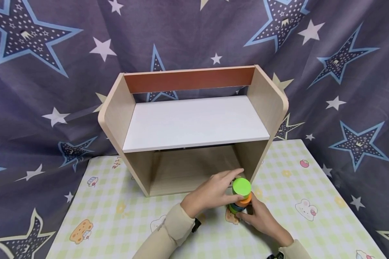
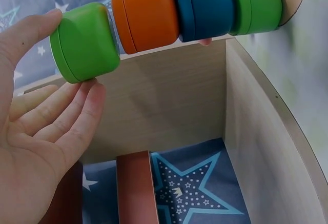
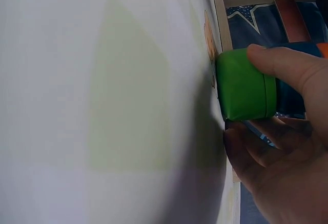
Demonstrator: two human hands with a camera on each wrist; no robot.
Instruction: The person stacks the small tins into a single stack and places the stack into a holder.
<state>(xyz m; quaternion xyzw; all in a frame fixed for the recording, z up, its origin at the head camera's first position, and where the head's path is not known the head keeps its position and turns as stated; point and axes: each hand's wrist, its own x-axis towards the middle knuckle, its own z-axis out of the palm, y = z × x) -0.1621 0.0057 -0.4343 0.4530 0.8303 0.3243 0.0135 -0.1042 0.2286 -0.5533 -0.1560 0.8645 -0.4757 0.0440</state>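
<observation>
Before star-printed drapery (image 1: 194, 36), on the checked surface (image 1: 103, 205) in front of the shelf unit (image 1: 197, 122): apparently seating the top green block (image 2: 84, 43), pinched in the left hand (image 1: 215, 190), onto the orange block (image 2: 148, 14). Steadying below with the right hand (image 1: 262, 217), gripping the lower green block (image 3: 241, 85); next, probably align before releasing.

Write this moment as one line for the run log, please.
left hand: holds top green block | right hand: grips bottom green block | between: orange block above blue block | behind: shelf unit
</observation>
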